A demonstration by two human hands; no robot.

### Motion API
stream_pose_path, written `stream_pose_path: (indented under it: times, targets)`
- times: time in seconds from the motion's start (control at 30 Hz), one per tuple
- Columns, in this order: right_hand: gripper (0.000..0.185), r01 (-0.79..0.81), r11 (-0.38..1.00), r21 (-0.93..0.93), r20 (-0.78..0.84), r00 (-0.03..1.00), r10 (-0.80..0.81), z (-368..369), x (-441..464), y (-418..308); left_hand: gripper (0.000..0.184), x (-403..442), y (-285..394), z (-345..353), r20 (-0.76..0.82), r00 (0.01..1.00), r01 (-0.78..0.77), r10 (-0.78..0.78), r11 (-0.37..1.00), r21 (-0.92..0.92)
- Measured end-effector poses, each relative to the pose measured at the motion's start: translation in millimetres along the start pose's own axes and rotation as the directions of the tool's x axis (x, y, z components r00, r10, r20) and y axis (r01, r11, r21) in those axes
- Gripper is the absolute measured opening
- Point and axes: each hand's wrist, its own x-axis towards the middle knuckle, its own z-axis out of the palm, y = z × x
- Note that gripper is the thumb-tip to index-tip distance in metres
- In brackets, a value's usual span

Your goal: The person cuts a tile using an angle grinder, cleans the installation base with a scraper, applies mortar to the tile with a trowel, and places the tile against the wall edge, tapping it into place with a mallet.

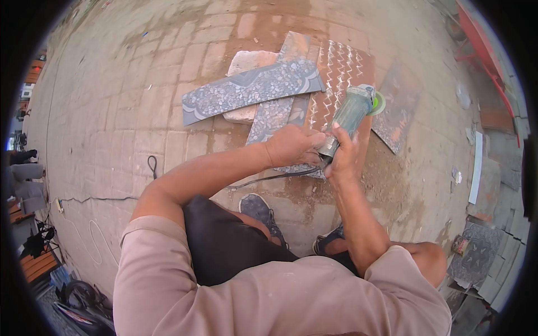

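A green angle grinder (352,109) with a bright green disc (379,103) points up and to the right over a brown tile back (361,70) with white zigzag ridges. My right hand (344,150) is wrapped round the rear of its body. At the grinder's tail end, near where the black cord (274,177) comes out, my left hand (297,145) is closed in a pinch; what lies between its fingers is hidden. Left of the grinder, a pebble-patterned tile strip (246,89) lies across other tile pieces and a pale block (240,115).
Another cut tile (397,109) lies flat on the paved ground at right. My shoes (259,210) are just below the tiles. The cord runs left over the paving. Stacked tiles (476,255) stand far right, and a motorbike (84,308) is at lower left.
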Motion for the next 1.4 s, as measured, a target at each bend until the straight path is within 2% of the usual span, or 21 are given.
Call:
stream_pose_path:
  times: [0.07, 0.13, 0.2, 0.23, 0.27, 0.3, 0.33, 0.37, 0.4, 0.43, 0.5, 0.6, 0.7, 0.83, 1.03, 1.1, 1.13, 1.23, 1.3, 1.33, 1.4]
  targets:
    - [0.041, 0.055, 0.996, -0.066, -0.024, 0.998, -0.057, 0, -2, 5, 0.04, -2, -1, 1, -0.015, 1.0, -0.016, 0.016, 1.0, -0.012]
    - [0.042, 0.075, 0.992, -0.104, -0.059, 0.995, -0.082, 7, -1, 7, 0.043, -4, -10, -3, 0.085, 0.996, -0.033, 0.028, 0.998, 0.06]
    - [0.043, 0.091, 0.986, -0.143, -0.099, 0.989, -0.106, 7, -1, 3, 0.048, -16, -38, -16, 0.147, 0.986, 0.061, -0.079, 0.991, 0.123]
    - [0.047, 0.023, 0.966, -0.256, -0.127, 0.99, -0.057, 3, 4, -2, 0.062, -25, -68, -21, 0.016, 0.979, 0.198, -0.204, 0.963, 0.181]
    - [0.051, -0.052, 0.931, -0.361, -0.167, 0.986, -0.009, -1, 7, -6, 0.077, -34, -92, -29, -0.116, 0.941, 0.335, -0.317, 0.917, 0.215]
    - [0.051, -0.048, 0.932, -0.359, -0.172, 0.985, -0.016, -3, 6, -9, 0.093, -37, -98, -45, -0.109, 0.863, 0.488, -0.493, 0.762, 0.426]
    - [0.054, 0.058, 0.78, -0.623, -0.133, 0.975, -0.178, -5, 5, -12, 0.11, -39, -104, -64, -0.151, 0.751, 0.583, -0.643, 0.537, 0.61]
    - [0.057, 0.141, 0.544, -0.827, -0.047, 0.948, -0.316, -7, 2, -15, 0.124, -43, -124, -79, -0.058, 0.669, 0.616, -0.741, 0.509, 0.601]
    - [0.057, 0.151, 0.543, -0.826, -0.039, 0.946, -0.321, -9, 2, -12, 0.14, -48, -148, -92, 0.031, 0.571, 0.648, -0.82, 0.473, 0.596]
    - [0.063, 0.152, 0.554, -0.818, -0.018, 0.957, -0.288, -14, 4, -4, 0.14, -60, -171, -95, 0.02, 0.572, 0.651, -0.82, 0.47, 0.596]
    - [0.07, 0.162, 0.564, -0.81, 0.008, 0.964, -0.266, -26, 12, 17, 0.145, -72, -209, -92, 0.027, 0.657, 0.698, -0.754, 0.62, 0.358]
    - [0.079, 0.296, 0.416, -0.86, 0.139, 0.92, -0.367, -41, 17, 34, 0.146, -61, -182, -99, -0.009, 0.637, 0.718, -0.771, 0.589, 0.37]
    - [0.087, 0.231, 0.346, -0.909, 0.116, 0.939, -0.323, -24, 14, 33, 0.144, -52, -170, -104, 0.052, 0.637, 0.657, -0.769, 0.577, 0.485]
    - [0.09, 0.164, 0.314, -0.935, 0.086, 0.965, -0.247, -19, 25, 38, 0.138, -58, -162, -102, -0.013, 0.686, 0.631, -0.727, 0.586, 0.508]
    - [0.089, 0.212, 0.227, -0.95, 0.143, 0.947, -0.288, -16, 44, 46, 0.127, -94, -153, -109, -0.087, 0.682, 0.709, -0.726, 0.628, 0.32]
    - [0.089, 0.225, 0.224, -0.948, 0.165, 0.952, -0.256, -11, 50, 45, 0.122, -111, -141, -126, -0.246, 0.668, 0.743, -0.702, 0.612, 0.272]
    - [0.089, 0.243, 0.133, -0.961, 0.205, 0.946, -0.251, -9, 54, 46, 0.122, -118, -137, -135, -0.242, 0.662, 0.748, -0.71, 0.604, 0.275]
    - [0.089, 0.254, 0.008, -0.967, 0.246, 0.944, -0.219, 7, 60, 42, 0.117, -136, -124, -157, -0.396, 0.585, 0.808, -0.708, 0.551, 0.209]
    - [0.09, 0.245, -0.031, -0.969, 0.246, 0.949, -0.195, 17, 60, 45, 0.114, -143, -112, -171, -0.539, 0.412, 0.868, -0.735, 0.496, -0.013]
    - [0.09, 0.208, -0.047, -0.977, 0.214, 0.96, -0.18, 20, 60, 46, 0.114, -146, -106, -178, -0.537, 0.405, 0.873, -0.74, 0.488, -0.015]
    - [0.09, 0.168, -0.062, -0.984, 0.176, 0.97, -0.166, 26, 61, 52, 0.11, -142, -93, -195, -0.588, 0.272, 0.784, -0.762, 0.529, -0.324]
